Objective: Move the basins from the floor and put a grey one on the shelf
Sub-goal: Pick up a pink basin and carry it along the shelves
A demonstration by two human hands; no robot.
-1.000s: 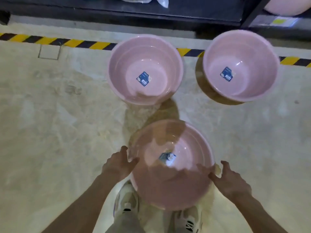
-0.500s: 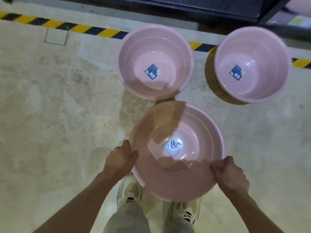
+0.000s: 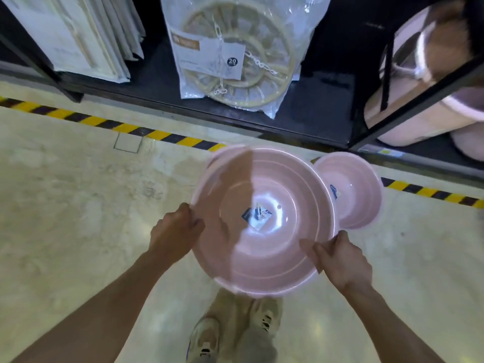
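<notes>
Near pink basin [image 3: 264, 221] now lifted off floor [image 3: 78, 205]; I see left hand [image 3: 174, 233] and right hand [image 3: 340, 260] clamping opposite rims. Second basin [image 3: 353, 189] right, still floored. Shelf [image 3: 301, 111] ahead; no grey one visible.

pink basin [image 3: 264, 221] held upright, above floor [image 3: 65, 195]

Pink basin [image 3: 264, 247] between both hands

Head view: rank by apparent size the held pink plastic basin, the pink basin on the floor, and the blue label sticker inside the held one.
1. Held pink plastic basin, though it is nearer the camera, so the gap is unsure.
2. Pink basin on the floor, partly hidden.
3. Blue label sticker.
</notes>
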